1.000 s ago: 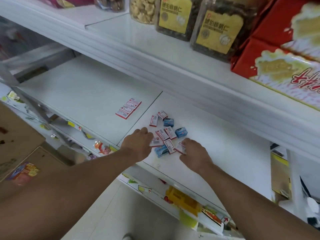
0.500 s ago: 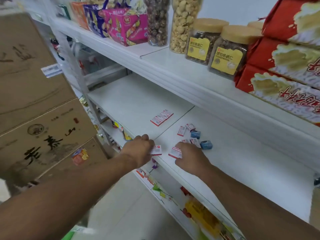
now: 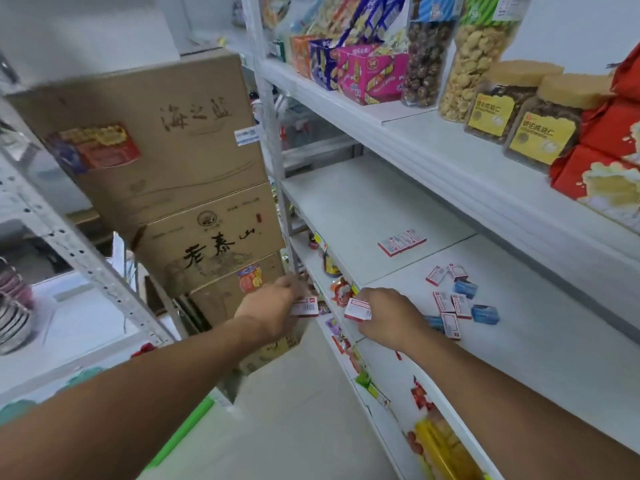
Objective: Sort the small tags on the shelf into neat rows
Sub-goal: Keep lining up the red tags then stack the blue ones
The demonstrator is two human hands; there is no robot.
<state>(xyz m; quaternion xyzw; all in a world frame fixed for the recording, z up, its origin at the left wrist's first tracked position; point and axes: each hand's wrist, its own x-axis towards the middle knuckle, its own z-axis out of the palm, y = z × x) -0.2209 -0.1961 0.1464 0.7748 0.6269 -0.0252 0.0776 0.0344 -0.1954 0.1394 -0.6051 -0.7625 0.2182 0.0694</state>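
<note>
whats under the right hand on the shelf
The right hand pinches one small red-and-white tag at the white shelf edge. A blue tag peeks out beside it; anything beneath the palm is hidden.

head cam only | looks forward-down, angled right along white shelf [image 3: 398,202] | close over both forearms | wide-angle, edges bent | no second view

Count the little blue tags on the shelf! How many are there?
3. One blue tag lies farthest back in the pile, one at its right edge, one peeks from behind the right hand, which may hide more.
</note>
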